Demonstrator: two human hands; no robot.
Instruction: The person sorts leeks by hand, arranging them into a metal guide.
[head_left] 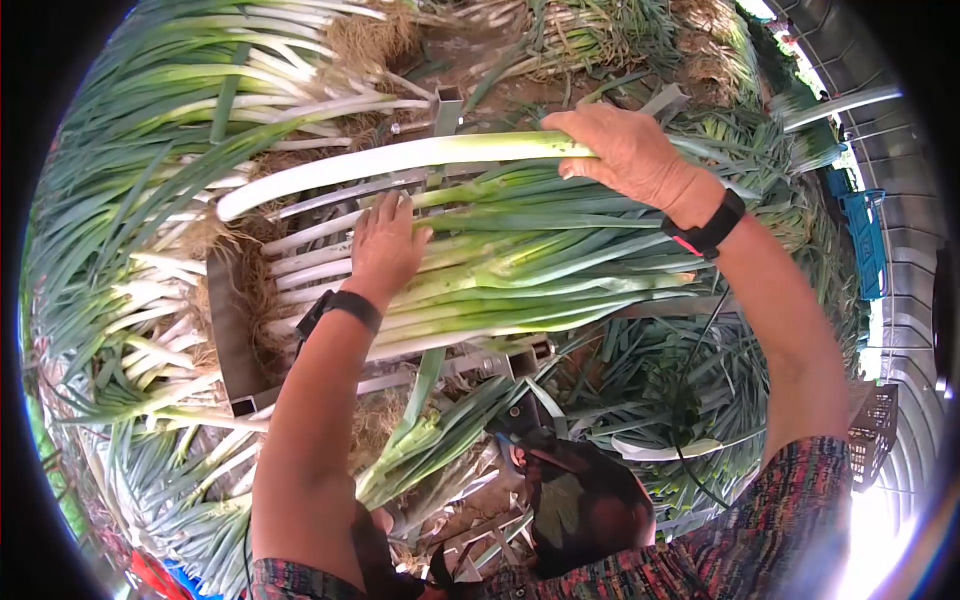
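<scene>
One long leek [400,156] is gripped by my right hand [625,155], closed around its green part, with the white end reaching to the left. It is above a row of several leeks [500,270] laid side by side on a metal rack [235,330]. Over the white stems of that row lies my left hand [385,245], open, fingers stretched and palm down. The roots of the row point left, close to the rack's upright plate. Where the leaves pass under my right forearm, they are partly hidden.
Heaps of leeks [130,130] surround the rack on the left and at the top. Cut green leaves [690,370] lie at the lower right. A blue crate [865,240] and a dark crate [873,430] stand at the right edge. A dark cable [683,400] hangs near my right arm.
</scene>
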